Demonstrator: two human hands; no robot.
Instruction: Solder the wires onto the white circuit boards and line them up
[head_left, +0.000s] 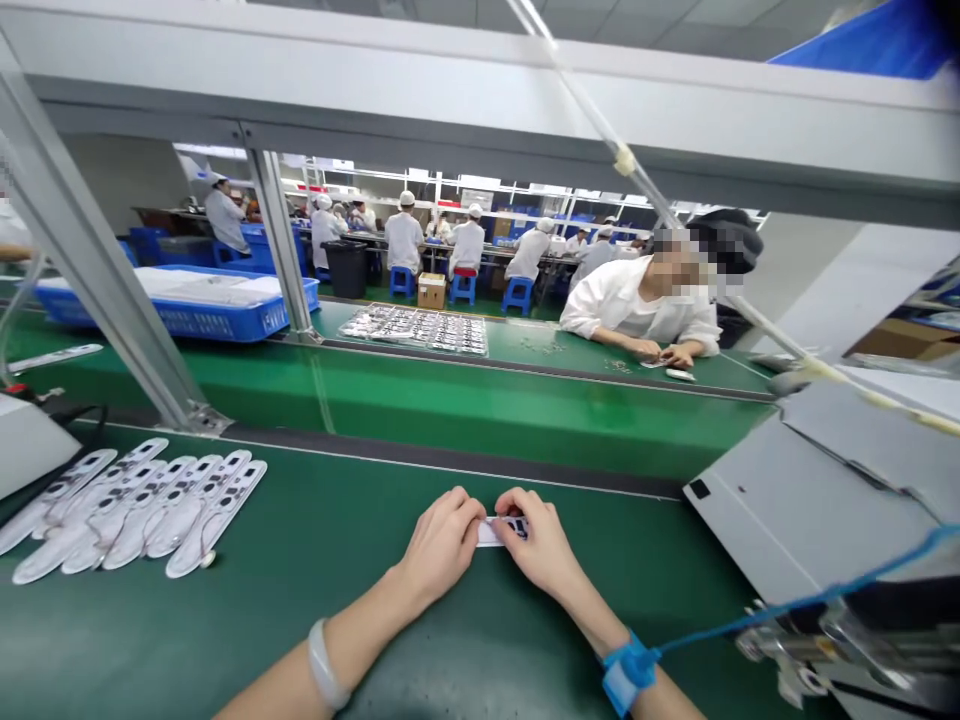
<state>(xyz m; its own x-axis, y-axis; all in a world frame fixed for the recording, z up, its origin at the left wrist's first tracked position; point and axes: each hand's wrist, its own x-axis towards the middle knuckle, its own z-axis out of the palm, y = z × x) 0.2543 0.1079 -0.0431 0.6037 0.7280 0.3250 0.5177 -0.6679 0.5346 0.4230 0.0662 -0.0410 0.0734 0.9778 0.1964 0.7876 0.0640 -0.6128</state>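
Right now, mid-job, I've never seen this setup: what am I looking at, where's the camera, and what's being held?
No machine here: one camera worn on the worker's head looks forward and down at two bare hands. The left hand and right hand together pinch a small white piece at the green bench top. A blue strap with a cord circles the right wrist, a pale band the left. Further left lies a fanned row of long white strips. A grey panel sits at right. Across the middle green lane, a person in white works at another bench.
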